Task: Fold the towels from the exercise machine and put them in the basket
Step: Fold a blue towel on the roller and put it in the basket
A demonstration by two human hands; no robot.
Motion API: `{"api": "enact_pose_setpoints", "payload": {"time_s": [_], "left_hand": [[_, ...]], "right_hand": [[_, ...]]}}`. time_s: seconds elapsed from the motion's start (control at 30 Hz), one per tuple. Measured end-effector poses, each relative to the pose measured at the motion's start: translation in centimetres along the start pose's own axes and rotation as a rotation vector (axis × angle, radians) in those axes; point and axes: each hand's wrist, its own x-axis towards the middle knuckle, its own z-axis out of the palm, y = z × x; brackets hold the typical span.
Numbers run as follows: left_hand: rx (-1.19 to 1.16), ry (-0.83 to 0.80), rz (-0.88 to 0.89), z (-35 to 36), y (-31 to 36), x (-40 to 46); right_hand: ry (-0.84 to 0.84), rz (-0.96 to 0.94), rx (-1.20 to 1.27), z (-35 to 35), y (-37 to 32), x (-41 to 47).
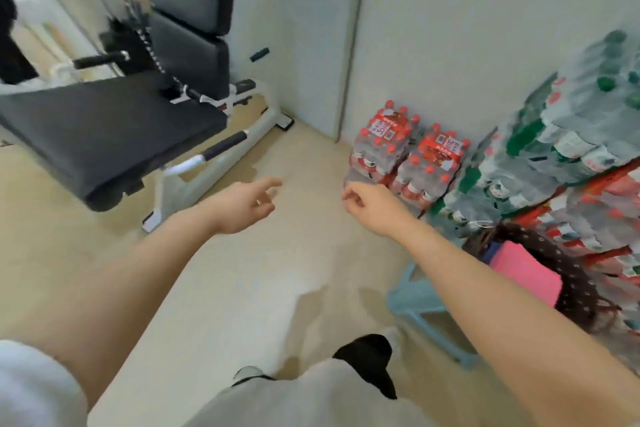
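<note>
Towels, a pink one point(526, 274) on top, sit in the basket point(571, 284); exercise machine point(104, 128) looks bare; left hand point(242, 204) and right hand point(370, 208) hang loose, holding nothing; job looks nearly done.

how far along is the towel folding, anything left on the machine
Nearly done, it seems. A folded pink towel already lies in the dark basket, with something blue beside it. Both the left hand and right hand hold nothing. The black bench pad of the exercise machine shows no towel; its far left side is blurred, so a leftover there cannot be excluded.
</note>
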Motion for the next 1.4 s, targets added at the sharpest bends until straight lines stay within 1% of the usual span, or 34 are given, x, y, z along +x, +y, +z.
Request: {"api": "enact_pose_setpoints", "payload": {"time_s": [0.07, 0.2, 0.27, 0.37, 0.47, 0.6, 0.83, 0.93, 1.13, 1.23, 1.33, 1.4], "left_hand": [[-0.056, 0.078, -0.106, -1.1, -6.2, -5.1], [-0.152, 0.214, -0.31, -1.7, -17.0, -13.7], [-0.213, 0.259, -0.38, -1.6, -20.6, -16.8], [-0.31, 0.328, -0.434, -1.2, -24.6, -19.5], [-0.389, 0.358, -0.462, -1.6, -28.4, -20.7], [-0.422, 0.388, -0.475, -4.4, -33.8, -20.7], [-0.494, 0.495, -0.498, -11.2, -43.8, -21.4], [-0.537, 0.558, -0.5, -13.0, -47.4, -22.8], [-0.581, 0.657, -0.446, -14.2, -55.2, -27.3], [-0.575, 0.657, -0.392, -14.6, -60.4, -30.5], [-0.561, 0.629, -0.332, -15.2, -65.9, -34.3], [-0.563, 0.589, -0.289, -15.7, -68.9, -37.0]], "right_hand": [[-0.049, -0.058, 0.042, 3.3, -5.4, 1.6], [-0.152, -0.177, 0.037, 9.5, -15.8, 4.5], [-0.209, -0.251, 0.044, 12.1, -20.7, 5.7], [-0.298, -0.356, -0.001, 15.1, -27.0, 7.5], [-0.326, -0.43, -0.033, 17.3, -32.3, 10.0], [-0.344, -0.492, -0.044, 19.8, -38.1, 13.7], [-0.402, -0.495, 0.026, 22.6, -49.5, 20.1], [-0.425, -0.549, -0.004, 24.5, -54.1, 21.3], [-0.444, -0.566, -0.036, 30.1, -61.6, 21.0], [-0.374, -0.572, 0.03, 32.8, -66.3, 20.0], [-0.225, -0.536, 0.148, 35.7, -71.4, 18.2], [-0.15, -0.495, 0.179, 37.9, -74.5, 16.7]]}}
